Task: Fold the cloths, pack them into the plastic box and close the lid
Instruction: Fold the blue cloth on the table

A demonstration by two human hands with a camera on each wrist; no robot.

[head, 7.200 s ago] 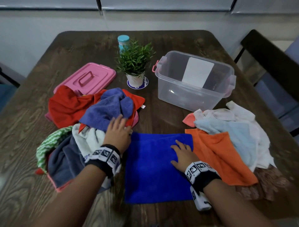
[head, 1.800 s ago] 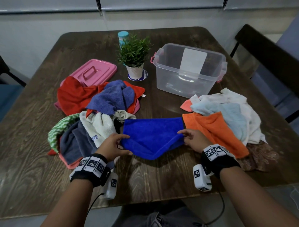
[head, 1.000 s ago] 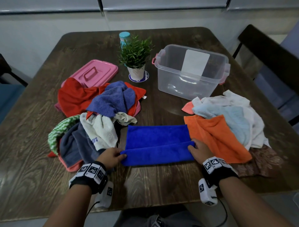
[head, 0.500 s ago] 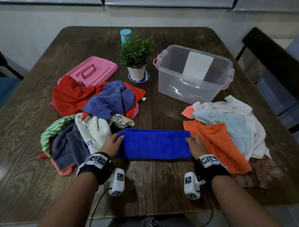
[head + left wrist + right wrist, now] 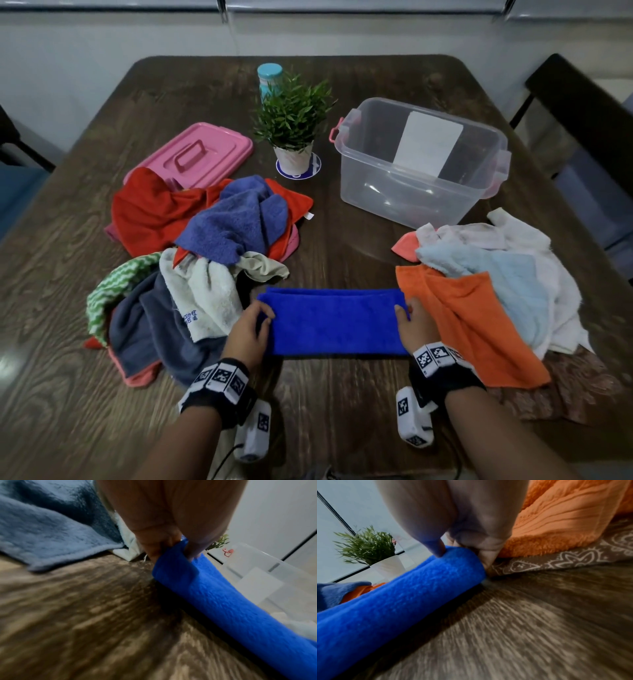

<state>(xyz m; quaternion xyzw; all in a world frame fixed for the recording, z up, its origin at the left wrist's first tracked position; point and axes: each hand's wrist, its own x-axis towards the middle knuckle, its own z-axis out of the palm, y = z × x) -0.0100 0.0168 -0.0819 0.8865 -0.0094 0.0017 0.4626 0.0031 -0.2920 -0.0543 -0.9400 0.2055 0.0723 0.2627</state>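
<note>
Head view, w/ two wrist close-ups: a person at a dark wood table (image 5: 342, 222) is mid-fold on a royal-blue microfibre cloth (image 5: 334, 322). It lies flat near the table's front edge, between two heaps of unfolded cloths, already doubled into a long band. Long axis runs left–right across the person's front; short ends point toward each heap, doubled edges at the far side.

Left hand (image 5: 247, 334) pinches the band's left end, thumb on top, fingers curled under, per left wrist view (image 5: 171, 545). Right hand (image 5: 415, 325) pinches the right end the same way (image 5: 467, 547), just touching the orange towel (image 5: 479, 318) beside it.

Step in hand, judged: folding the first cloth; nothing packed yet. Clear plastic box (image 5: 421, 164) stands open and looks empty at far right, well apart from the cloth; its pink lid (image 5: 195, 154) lies far left, partly under a red cloth (image 5: 150, 212). A small potted plant (image 5: 294, 126) sits between lid and box.

Next move probably calls for bringing one short end over the other, halving the length so it fits the box, keeping edges aligned and not dragging the orange towel along.
</note>
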